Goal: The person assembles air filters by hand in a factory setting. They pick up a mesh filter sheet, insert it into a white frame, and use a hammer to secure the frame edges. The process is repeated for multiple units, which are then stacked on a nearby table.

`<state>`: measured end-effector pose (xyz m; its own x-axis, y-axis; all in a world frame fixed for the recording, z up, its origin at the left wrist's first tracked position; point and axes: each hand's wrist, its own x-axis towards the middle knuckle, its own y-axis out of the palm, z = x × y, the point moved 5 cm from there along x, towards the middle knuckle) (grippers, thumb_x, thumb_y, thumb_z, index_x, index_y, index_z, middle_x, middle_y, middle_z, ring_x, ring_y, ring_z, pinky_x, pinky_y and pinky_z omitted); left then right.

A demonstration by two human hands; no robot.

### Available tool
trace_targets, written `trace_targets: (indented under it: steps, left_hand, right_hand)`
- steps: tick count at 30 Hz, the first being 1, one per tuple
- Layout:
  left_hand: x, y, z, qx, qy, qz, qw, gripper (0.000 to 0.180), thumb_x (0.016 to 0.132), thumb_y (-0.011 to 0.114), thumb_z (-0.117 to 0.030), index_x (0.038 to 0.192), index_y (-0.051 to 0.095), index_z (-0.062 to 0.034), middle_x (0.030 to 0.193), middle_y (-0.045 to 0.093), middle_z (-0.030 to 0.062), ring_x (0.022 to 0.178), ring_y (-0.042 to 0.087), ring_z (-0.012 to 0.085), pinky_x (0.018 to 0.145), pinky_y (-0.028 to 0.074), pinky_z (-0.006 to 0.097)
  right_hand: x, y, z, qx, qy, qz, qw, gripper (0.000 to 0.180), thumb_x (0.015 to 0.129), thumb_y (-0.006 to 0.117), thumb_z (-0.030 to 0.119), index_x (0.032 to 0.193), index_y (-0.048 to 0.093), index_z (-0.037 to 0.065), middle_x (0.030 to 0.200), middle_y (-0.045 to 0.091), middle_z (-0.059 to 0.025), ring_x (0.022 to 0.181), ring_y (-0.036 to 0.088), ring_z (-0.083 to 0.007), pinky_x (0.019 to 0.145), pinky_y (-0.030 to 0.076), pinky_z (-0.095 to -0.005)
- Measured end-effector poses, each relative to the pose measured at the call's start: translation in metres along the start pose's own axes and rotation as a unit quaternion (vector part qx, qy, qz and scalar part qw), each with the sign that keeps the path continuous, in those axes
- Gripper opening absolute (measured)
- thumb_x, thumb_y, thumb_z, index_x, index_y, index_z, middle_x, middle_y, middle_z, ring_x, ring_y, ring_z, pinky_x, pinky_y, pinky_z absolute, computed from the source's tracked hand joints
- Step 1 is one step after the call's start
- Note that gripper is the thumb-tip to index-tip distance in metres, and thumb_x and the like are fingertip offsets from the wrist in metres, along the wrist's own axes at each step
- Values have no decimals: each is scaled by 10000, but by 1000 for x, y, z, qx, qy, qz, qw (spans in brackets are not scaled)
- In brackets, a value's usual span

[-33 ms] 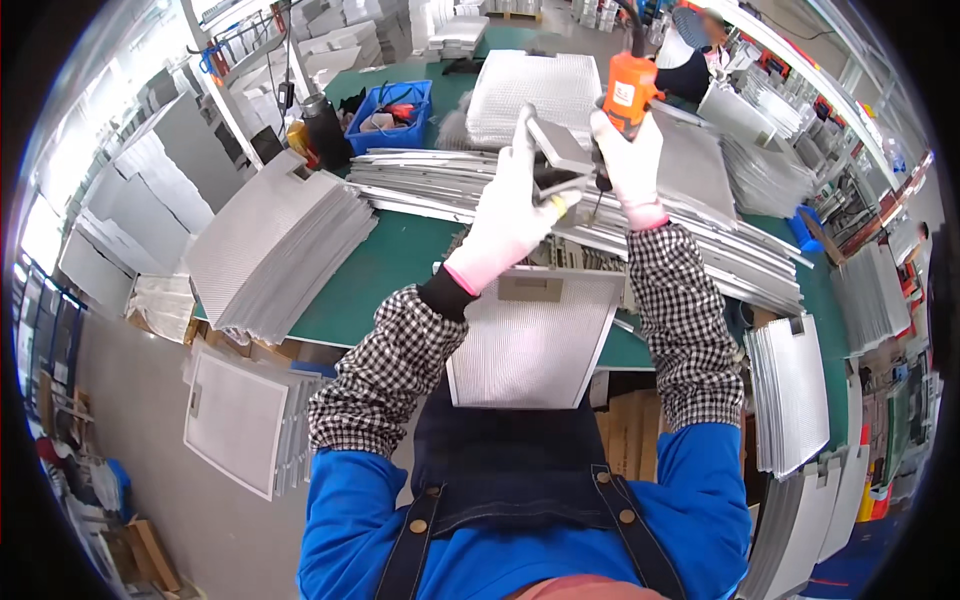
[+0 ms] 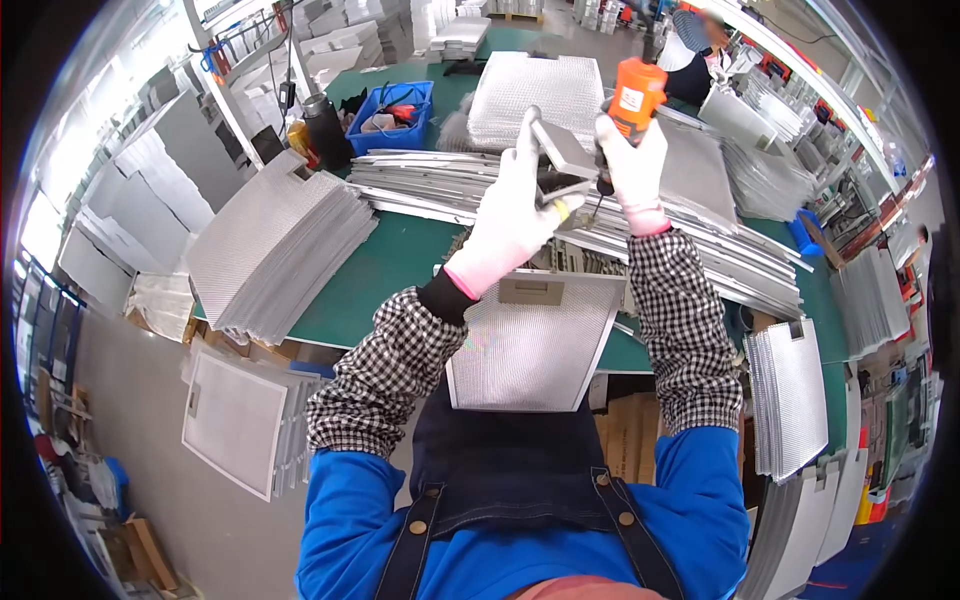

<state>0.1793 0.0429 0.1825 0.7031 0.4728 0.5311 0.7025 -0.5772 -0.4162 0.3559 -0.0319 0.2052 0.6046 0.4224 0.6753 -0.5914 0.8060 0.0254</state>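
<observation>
My left hand [image 2: 508, 222], in a white glove, is closed around a small grey angular metal piece [image 2: 564, 150] above the bench. My right hand [image 2: 636, 165], gloved too, grips an orange power screwdriver [image 2: 637, 92] upright. Its thin bit points down beside the metal piece; I cannot tell whether the two touch. Below my hands a framed mesh panel [image 2: 535, 345] with a recessed tab at its top leans at the bench edge, close to my apron. Under the metal piece lies a bundle of long metal strips [image 2: 425, 180], partly hidden by my hands.
Stacks of mesh panels stand on the green bench [image 2: 345, 270]: a left stack [image 2: 265, 245], a back stack [image 2: 535, 95] and a right stack [image 2: 787, 400]. A blue bin [image 2: 418, 135] holds small items beside a dark bottle [image 2: 325, 130]. A person [image 2: 690, 60] is at the far right.
The orange power screwdriver has tilted slightly to the right, with my right hand shifting a little. My left hand and the metal piece have barely moved.
</observation>
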Motion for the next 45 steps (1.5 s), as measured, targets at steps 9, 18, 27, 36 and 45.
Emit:
trace_targets:
  steps: [9,18,27,36,45]
  left_hand:
    - [3,-3,21,97,51,-18,994,1015,835,807,-300,1594,161,-109,1303,517,248,1052,664,411,883,563,453]
    - [-7,-49,9,-58,77,70,993,498,998,619,-297,1375,514,12,1158,645,225,1027,636,265,900,490,369]
    - [3,-46,6,25,49,-99,994,216,890,658,-140,1026,642,27,848,692,181,739,691,265,689,526,357]
    - [-4,-47,1,-35,51,-19,998,277,958,665,-147,1140,685,61,976,721,116,893,640,126,814,505,265]
    - [-46,-43,24,-79,73,-61,992,741,931,729,-289,1502,375,24,1397,525,232,1278,563,309,1050,465,369]
  right_hand:
    - [2,6,-16,-4,-12,10,1000,308,893,772,153,1131,639,9,967,694,-11,829,627,-76,765,526,-260]
    - [1,14,-2,-23,-20,25,999,276,884,765,154,1096,644,24,874,676,-6,738,613,-62,686,513,-245]
    - [-5,21,12,-79,-72,22,994,281,892,755,148,1109,639,13,904,673,0,767,609,-70,710,523,-257]
    - [-10,18,20,-19,-49,26,998,245,895,747,140,1083,637,27,844,643,15,684,564,-40,625,481,-229]
    - [-1,3,40,-47,-45,-26,998,246,904,742,196,1067,648,37,814,649,11,661,557,-45,613,473,-229]
